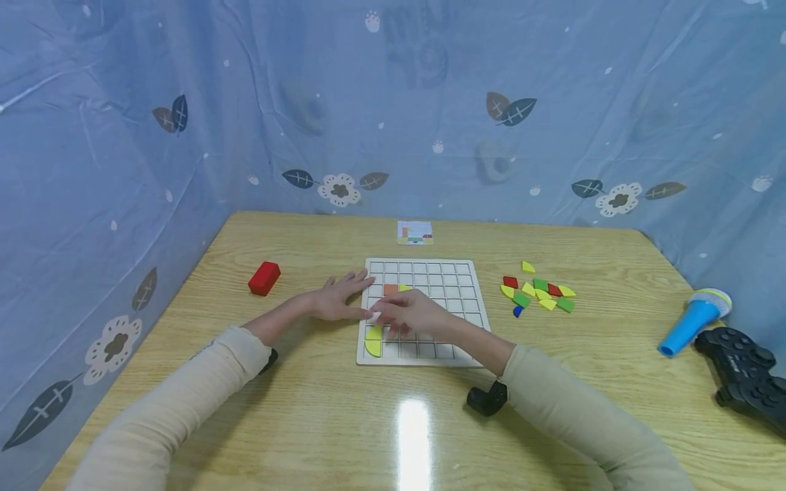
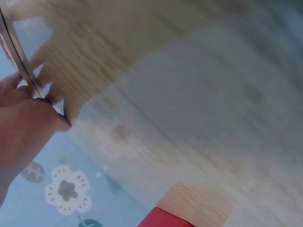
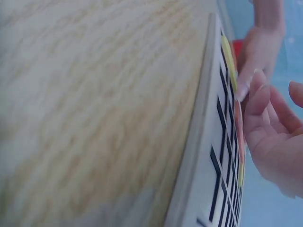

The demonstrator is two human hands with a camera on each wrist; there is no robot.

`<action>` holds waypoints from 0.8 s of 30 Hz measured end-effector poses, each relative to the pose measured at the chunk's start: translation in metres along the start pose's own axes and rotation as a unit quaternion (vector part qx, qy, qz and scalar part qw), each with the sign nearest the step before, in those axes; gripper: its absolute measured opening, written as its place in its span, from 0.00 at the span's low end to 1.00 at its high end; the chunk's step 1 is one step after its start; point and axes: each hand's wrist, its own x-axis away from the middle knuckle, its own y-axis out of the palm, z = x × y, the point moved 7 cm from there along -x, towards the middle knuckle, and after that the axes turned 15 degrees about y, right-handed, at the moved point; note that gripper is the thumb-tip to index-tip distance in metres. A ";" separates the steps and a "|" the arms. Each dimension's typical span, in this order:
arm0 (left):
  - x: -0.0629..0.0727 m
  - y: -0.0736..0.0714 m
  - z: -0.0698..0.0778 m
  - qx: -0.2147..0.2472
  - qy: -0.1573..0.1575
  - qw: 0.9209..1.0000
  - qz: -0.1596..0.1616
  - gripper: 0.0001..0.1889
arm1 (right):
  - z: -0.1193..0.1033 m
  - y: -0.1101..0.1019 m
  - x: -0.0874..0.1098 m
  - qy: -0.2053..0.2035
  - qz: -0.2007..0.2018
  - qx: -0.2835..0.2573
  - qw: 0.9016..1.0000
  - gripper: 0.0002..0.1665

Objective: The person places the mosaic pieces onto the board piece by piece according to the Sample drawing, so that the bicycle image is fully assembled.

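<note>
My left hand lies with fingers spread at the left edge of a white gridded board. Its thumb reaches the rim. My right hand is over the board's left side, fingers loosely bent and tips close to the left thumb; no piece shows between them. Below those fingertips, yellow rounded pieces sit in the left column. An orange square and a yellow piece lie higher on the grid, partly covered by the right hand. In the right wrist view, the bent fingers are right beside the board's face.
Several loose pieces, among them a green one, lie right of the board. A patterned card is behind it, a red block to the left. A toy microphone and black game controller lie at far right.
</note>
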 end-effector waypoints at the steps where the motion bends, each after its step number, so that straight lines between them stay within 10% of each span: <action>1: 0.000 0.000 0.000 0.002 0.000 1.000 0.001 0.45 | 0.002 -0.003 0.001 0.005 -0.007 -0.008 1.000 0.22; 9: 0.000 0.002 -0.003 0.002 -0.002 1.000 0.006 0.45 | 0.018 -0.031 0.016 0.051 -0.077 -0.107 0.990 0.28; 24: -0.002 0.005 -0.011 -0.006 -0.004 1.000 0.004 0.43 | 0.058 -0.119 0.050 0.048 0.013 -0.199 0.979 0.32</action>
